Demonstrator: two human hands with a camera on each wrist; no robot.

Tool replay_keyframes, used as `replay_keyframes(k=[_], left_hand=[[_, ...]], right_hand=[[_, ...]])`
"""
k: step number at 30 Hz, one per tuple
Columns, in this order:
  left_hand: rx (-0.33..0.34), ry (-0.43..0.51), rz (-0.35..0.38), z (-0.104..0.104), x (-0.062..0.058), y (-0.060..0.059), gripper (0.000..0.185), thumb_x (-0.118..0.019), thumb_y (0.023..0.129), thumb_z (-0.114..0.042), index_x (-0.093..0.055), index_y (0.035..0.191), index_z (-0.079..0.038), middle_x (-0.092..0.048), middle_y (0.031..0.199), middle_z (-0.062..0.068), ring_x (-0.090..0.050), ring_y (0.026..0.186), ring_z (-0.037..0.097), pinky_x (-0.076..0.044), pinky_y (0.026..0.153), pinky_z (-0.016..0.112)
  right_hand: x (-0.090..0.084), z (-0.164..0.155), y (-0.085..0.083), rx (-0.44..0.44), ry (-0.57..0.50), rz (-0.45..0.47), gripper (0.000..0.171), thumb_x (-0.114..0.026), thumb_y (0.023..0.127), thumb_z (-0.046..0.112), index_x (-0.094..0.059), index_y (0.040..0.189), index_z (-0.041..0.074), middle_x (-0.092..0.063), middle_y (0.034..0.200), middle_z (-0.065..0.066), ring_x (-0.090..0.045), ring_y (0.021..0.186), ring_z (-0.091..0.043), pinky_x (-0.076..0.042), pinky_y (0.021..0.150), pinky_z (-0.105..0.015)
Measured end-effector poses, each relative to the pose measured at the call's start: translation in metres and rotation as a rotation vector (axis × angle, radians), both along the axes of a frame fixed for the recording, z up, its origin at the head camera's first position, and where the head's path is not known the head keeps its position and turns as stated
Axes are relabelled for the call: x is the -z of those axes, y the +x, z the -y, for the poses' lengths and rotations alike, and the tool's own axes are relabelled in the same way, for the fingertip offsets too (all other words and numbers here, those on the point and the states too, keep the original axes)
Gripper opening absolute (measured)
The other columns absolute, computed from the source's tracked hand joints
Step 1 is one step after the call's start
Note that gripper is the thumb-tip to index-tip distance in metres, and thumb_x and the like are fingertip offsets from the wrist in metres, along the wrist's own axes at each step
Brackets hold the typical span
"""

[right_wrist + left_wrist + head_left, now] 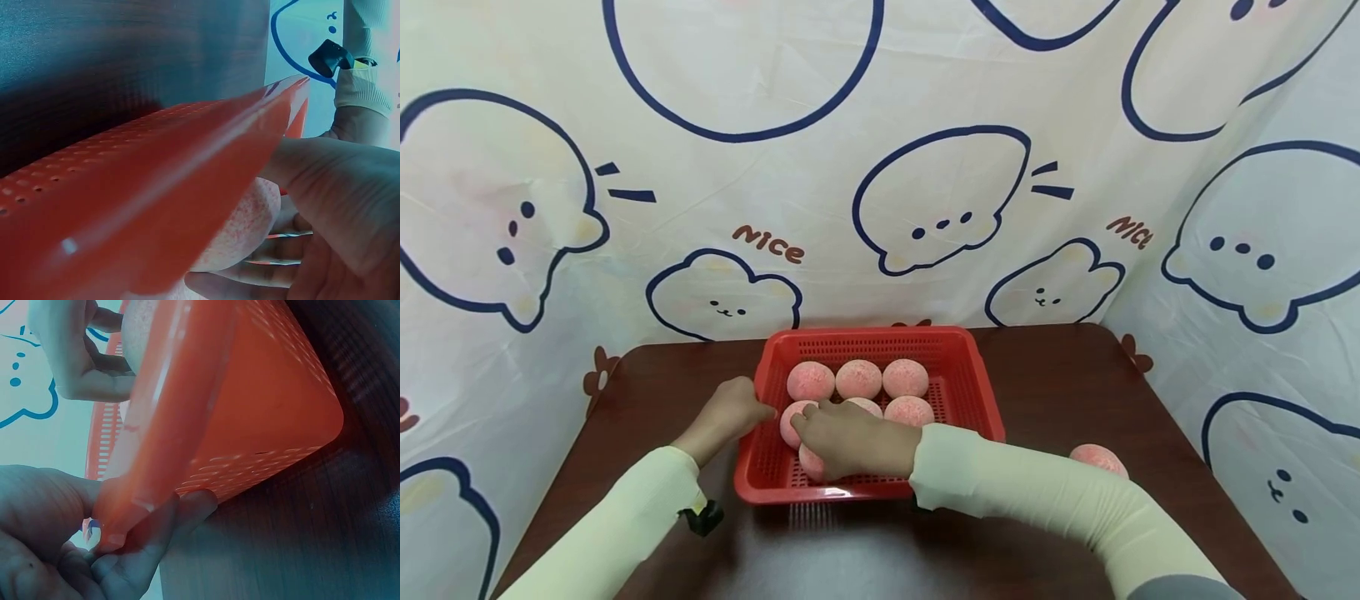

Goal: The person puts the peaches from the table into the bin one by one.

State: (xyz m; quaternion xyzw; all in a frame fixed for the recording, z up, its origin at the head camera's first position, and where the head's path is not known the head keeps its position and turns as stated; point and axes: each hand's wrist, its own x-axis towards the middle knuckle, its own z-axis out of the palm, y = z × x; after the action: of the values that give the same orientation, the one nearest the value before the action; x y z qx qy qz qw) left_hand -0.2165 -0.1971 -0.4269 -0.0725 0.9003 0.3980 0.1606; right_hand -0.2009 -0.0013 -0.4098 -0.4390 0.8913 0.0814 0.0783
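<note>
A red plastic basket (989, 400) with slotted walls stands on the table and holds several pink, speckled, peach-like balls. My left hand (730, 412) grips the basket's left rim; in the left wrist view its thumb and fingers pinch the rim from both sides. Inside the front left of the basket, my right hand (861, 442) holds a pink ball (811, 462). The right wrist view shows the fingers curled around that ball (247, 228) just behind the front wall. Three balls (859, 379) form the back row, and another row, partly covered by my right hand, lies before them.
One more pink ball (1099, 457) rests on the dark brown table (1045, 375) to the right, partly hidden by my right sleeve. A white curtain (820, 192) with blue cartoon drawings hangs behind the table and along its sides.
</note>
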Motion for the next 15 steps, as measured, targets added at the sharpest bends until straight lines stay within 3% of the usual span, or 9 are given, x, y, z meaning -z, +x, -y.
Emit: replay_keyframes(k=[6, 15], left_hand=[[0.011, -0.026, 0.014, -0.0016, -0.0044, -0.0027, 0.040, -0.075, 0.084, -0.005, -0.061, 0.119, 0.009, -0.075, 0.096, 0.019, -0.076, 0.072, 0.023, -0.066, 0.074, 0.044], [0.016, -0.042, 0.026, -0.0021, -0.0037, -0.0052, 0.035, -0.073, 0.086, -0.004, -0.062, 0.116, 0.010, -0.075, 0.095, 0.019, -0.076, 0.072, 0.023, -0.066, 0.075, 0.044]], right_hand=[[-0.0012, 0.0011, 0.0010, 0.018, -0.020, 0.052, 0.034, -0.080, 0.086, 0.033, -0.061, 0.112, 0.022, -0.062, 0.082, 0.003, -0.057, 0.073, -0.011, -0.049, 0.059, -0.019], [0.0000, -0.0020, 0.0041, -0.027, -0.040, 0.035, 0.024, -0.079, 0.087, 0.026, -0.062, 0.104, 0.025, -0.060, 0.078, 0.003, -0.055, 0.069, -0.011, -0.048, 0.058, -0.021]])
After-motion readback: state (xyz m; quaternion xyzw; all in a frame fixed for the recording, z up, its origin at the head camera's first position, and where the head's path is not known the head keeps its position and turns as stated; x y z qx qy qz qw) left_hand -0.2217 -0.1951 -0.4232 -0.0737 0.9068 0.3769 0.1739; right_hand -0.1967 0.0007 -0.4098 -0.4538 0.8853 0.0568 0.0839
